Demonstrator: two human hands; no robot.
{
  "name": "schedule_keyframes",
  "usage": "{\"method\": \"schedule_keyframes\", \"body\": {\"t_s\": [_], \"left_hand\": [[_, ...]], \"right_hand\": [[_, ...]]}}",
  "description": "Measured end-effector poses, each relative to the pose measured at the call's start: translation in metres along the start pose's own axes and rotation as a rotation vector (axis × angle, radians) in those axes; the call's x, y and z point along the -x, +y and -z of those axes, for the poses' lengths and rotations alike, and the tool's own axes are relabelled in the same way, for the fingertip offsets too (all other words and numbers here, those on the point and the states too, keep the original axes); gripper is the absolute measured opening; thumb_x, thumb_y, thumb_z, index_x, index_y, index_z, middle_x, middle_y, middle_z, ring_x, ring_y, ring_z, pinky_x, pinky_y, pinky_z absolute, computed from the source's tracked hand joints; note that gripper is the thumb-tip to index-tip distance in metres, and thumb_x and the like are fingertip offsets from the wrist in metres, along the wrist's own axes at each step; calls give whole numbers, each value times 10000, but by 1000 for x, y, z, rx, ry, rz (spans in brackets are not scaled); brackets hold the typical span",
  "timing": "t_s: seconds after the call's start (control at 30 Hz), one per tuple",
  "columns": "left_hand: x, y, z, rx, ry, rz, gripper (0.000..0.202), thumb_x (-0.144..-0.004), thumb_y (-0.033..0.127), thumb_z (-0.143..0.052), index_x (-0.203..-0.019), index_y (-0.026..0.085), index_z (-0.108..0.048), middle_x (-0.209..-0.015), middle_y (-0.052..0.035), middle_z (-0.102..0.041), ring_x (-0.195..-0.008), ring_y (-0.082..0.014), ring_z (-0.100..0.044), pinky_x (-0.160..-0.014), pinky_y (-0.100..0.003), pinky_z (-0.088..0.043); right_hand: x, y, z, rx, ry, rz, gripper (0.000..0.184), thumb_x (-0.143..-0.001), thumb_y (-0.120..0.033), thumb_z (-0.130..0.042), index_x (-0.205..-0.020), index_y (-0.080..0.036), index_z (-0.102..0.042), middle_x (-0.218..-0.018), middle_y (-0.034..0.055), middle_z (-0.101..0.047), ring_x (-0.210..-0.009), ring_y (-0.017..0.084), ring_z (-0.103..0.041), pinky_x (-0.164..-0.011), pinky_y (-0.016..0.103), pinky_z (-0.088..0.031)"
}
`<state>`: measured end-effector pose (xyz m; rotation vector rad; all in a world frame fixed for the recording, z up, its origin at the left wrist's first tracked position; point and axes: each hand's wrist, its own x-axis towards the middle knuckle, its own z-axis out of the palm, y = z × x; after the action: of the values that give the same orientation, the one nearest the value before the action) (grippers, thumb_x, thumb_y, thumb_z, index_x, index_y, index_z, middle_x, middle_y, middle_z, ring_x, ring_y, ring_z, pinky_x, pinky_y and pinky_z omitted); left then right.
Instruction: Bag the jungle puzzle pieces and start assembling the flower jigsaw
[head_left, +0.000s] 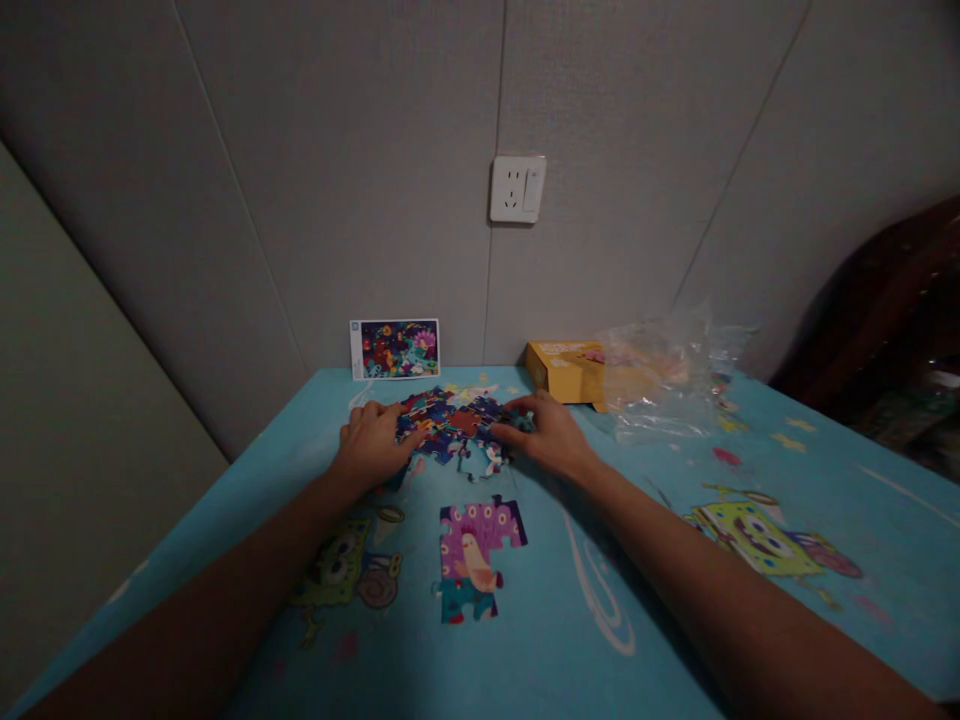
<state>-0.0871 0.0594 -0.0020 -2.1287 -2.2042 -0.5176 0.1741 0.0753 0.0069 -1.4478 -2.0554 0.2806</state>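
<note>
A heap of loose jigsaw puzzle pieces (pixel 442 420), mostly dark blue with orange and red parts, lies on the table between my hands. My left hand (pixel 375 445) rests against the heap's left side, thumb stretched out and apart from the fingers. At the right side, my right hand (pixel 553 435) curls its thumb and fingers around a few dark and teal puzzle pieces (pixel 528 421). Nearer to me lies a joined section of puzzle (pixel 472 560), purple and teal with a pale pink figure. Some single pieces (pixel 472 462) sit at the heap's front edge.
A picture card (pixel 399 350) leans against the wall at the back. To its right are a yellow box (pixel 574 372) and a crumpled clear plastic bag (pixel 660 385). A blue cartoon-print cloth (pixel 720 620) covers the table. A socket plate (pixel 517 189) is on the wall.
</note>
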Motion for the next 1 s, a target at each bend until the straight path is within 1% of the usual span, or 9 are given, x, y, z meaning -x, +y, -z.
{"method": "schedule_keyframes", "body": {"t_s": [0.07, 0.17, 0.27, 0.4, 0.53, 0.63, 0.73, 0.9, 1.0], "left_hand": [[0, 2, 4, 62, 68, -67, 549, -810, 560, -554, -1210, 194, -641, -1132, -140, -578, -1109, -331, -491, -970, -479, -407], [2, 5, 8, 210, 158, -324, 482, -783, 466, -643, -1174, 185, -656, -1157, -108, -594, -1119, -288, -472, -1037, -447, -364], [7, 10, 6, 361, 74, -549, 537, -780, 384, -689, -1277, 209, -583, -1111, -74, -657, -1123, -274, -452, -1039, -450, -364], [15, 16, 0, 496, -107, -683, 670, -799, 285, -692, -1413, 226, -429, -1015, -53, -709, -1123, -256, -454, -1021, -459, -382], [16, 18, 0, 567, -89, -684, 583, -799, 269, -683, -1345, 194, -495, -967, -62, -688, -1092, -238, -506, -985, -431, -424], [18, 20, 4, 603, -60, -686, 276, -811, 246, -647, -1076, 168, -642, -953, -70, -665, -1021, -220, -563, -918, -376, -463], [20, 23, 7, 612, -43, -671, 81, -824, 210, -593, -871, 168, -644, -905, -57, -667, -946, -202, -592, -863, -346, -467], [18, 23, 9, 624, 18, -499, 211, -813, 202, -558, -1002, 140, -629, -694, 2, -597, -726, -167, -578, -714, -295, -454], [16, 21, 10, 651, 48, -436, 257, -838, 224, -526, -1052, 128, -630, -665, 10, -575, -690, -159, -558, -691, -285, -446]], "right_hand": [[6, -10, 0, -19, -107, 198, 499, -714, -509, -736, -1078, -169, -707, -1031, 129, -602, -905, 249, -592, -791, 356, -436], [10, -18, 0, -17, -211, 319, 423, -697, -415, -776, -1026, -158, -707, -974, 107, -610, -896, 239, -573, -789, 342, -429], [9, -19, 0, -68, -159, 265, 248, -742, -313, -740, -923, -149, -701, -847, 73, -632, -789, 199, -559, -731, 313, -410], [8, -16, -4, -316, -94, 147, 150, -826, -312, -633, -828, -171, -683, -673, 15, -599, -624, 147, -508, -609, 278, -378], [9, -15, -14, -656, -79, 42, 279, -779, -433, -663, -871, -169, -654, -633, -12, -564, -566, 133, -500, -538, 267, -381], [10, -17, -17, -783, -106, -1, 342, -745, -469, -691, -894, -168, -628, -634, -16, -566, -556, 128, -513, -528, 264, -395], [11, -19, -16, -776, -103, -16, 321, -764, -459, -673, -902, -180, -591, -593, -30, -558, -525, 128, -517, -511, 259, -393], [10, -16, -9, -713, 51, 0, 267, -794, -444, -629, -810, -190, -546, -664, -2, -596, -612, 151, -573, -564, 266, -420], [9, -14, -7, -732, 33, 2, 286, -773, -453, -635, -801, -184, -540, -629, -10, -565, -580, 140, -536, -540, 257, -386]]}}
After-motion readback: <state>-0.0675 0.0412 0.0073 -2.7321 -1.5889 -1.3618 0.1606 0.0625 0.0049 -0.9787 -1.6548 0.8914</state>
